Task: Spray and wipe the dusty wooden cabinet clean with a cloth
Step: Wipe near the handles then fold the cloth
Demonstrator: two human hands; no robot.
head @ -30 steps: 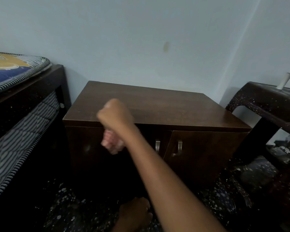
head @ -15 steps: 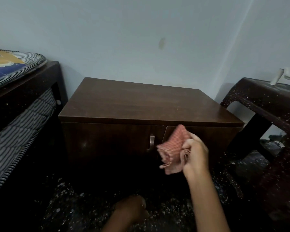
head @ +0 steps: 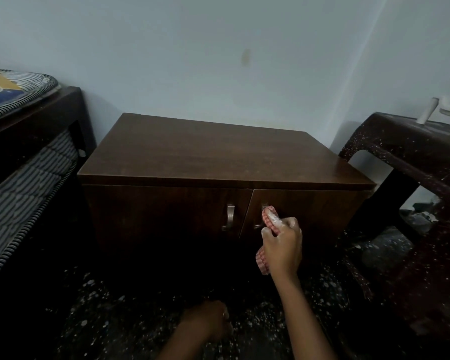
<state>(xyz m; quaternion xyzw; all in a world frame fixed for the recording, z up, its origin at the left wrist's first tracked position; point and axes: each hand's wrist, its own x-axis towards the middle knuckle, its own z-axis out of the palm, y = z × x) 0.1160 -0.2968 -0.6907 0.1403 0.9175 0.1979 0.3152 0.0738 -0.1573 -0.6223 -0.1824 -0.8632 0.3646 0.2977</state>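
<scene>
A dim corner of a bedroom, pale blue wall behind and a dark speckled floor below. At the left edge of the frame a bed frame carries a striped mattress, with more striped padding hanging under it. Just right of that, in the middle of the frame, sits the wooden cabinet, its top bare and its two doors shut, each with a curved metal handle; the left handle is in plain sight.

Low in the centre the left hand rests down near the floor, fingers curled; whether it holds anything I cannot tell (it is too dark there).

Further right the right hand is closed around a bunched red-checked cloth, pressing it against the right door's handle, which the cloth half covers.

The risk I would watch: a fold snagging on that hooked handle and tugging the door open, or the rub staying on the handle while the door panels get missed. No spray bottle shows anywhere, so a dry cloth might only smear dust about.

At the far right stands a spattered dark plastic stool, close enough for an elbow to knock.
</scene>
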